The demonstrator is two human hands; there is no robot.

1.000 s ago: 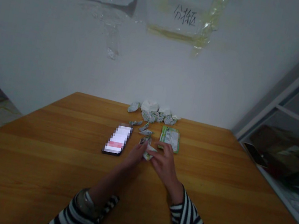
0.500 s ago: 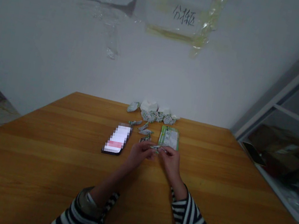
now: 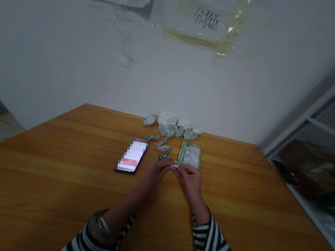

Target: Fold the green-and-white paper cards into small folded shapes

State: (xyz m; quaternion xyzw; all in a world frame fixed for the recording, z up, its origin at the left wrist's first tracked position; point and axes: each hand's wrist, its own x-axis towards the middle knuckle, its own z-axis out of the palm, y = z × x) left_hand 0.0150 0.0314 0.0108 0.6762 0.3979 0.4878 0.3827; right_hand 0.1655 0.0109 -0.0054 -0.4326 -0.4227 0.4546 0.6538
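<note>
My left hand (image 3: 155, 174) and my right hand (image 3: 190, 180) meet just above the wooden table (image 3: 45, 190), fingers pinched together on a small folded piece of printed paper (image 3: 175, 166) held between them. A green and white packet (image 3: 190, 154) lies flat just beyond my right hand. Several small folded paper pieces (image 3: 162, 145) lie in a line beyond my left hand, and a heap of crumpled printed paper (image 3: 171, 126) sits at the table's far edge. Both sleeves are black and white striped.
A phone (image 3: 130, 161) with a lit screen lies left of my hands. The white wall behind carries taped sheets and a plastic-covered note (image 3: 206, 17). A metal-framed shelf (image 3: 315, 169) with dark bags stands at the right.
Both hands have lifted the small paper off the table and drawn their fingertips together on it. The right hand has turned from lying over the paper to pinching it.
</note>
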